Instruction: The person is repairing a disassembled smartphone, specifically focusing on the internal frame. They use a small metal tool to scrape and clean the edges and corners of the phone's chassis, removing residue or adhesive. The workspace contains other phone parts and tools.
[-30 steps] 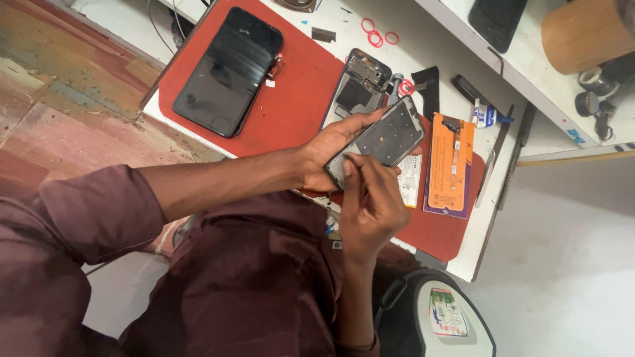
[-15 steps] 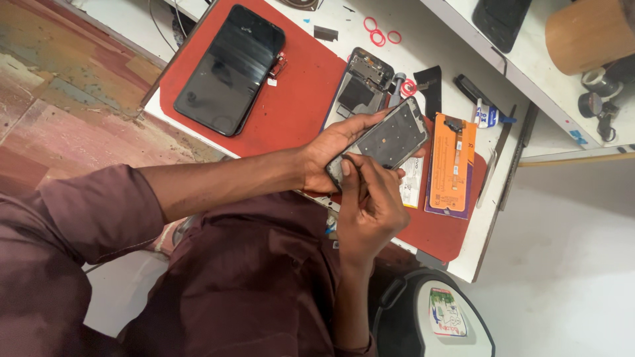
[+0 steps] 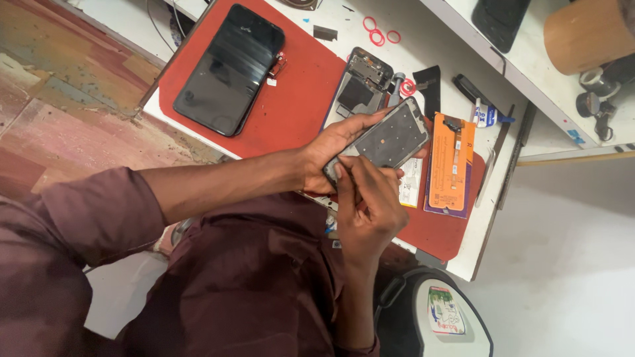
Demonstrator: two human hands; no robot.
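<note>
My left hand [image 3: 331,155] grips a grey metal phone frame [image 3: 390,135] by its near end and holds it tilted above the red mat [image 3: 297,106]. Coming up from below, my right hand [image 3: 370,208] has its fingertips pinched against the frame's near corner. Whether they hold a small tool is hidden. An opened phone body [image 3: 360,86] lies on the mat just beyond the frame. Far left on the mat lies a black phone screen [image 3: 228,69], face up.
An orange flat package [image 3: 450,165] lies right of the frame, with a white glue tube [image 3: 486,116] and a thin metal tool [image 3: 489,175] beyond it. Red rings [image 3: 377,33] sit on the white table. A shelf holds a brown roll [image 3: 585,33].
My right hand's fingers have shifted slightly along the frame's near corner. The left hand and frame stay in place.
</note>
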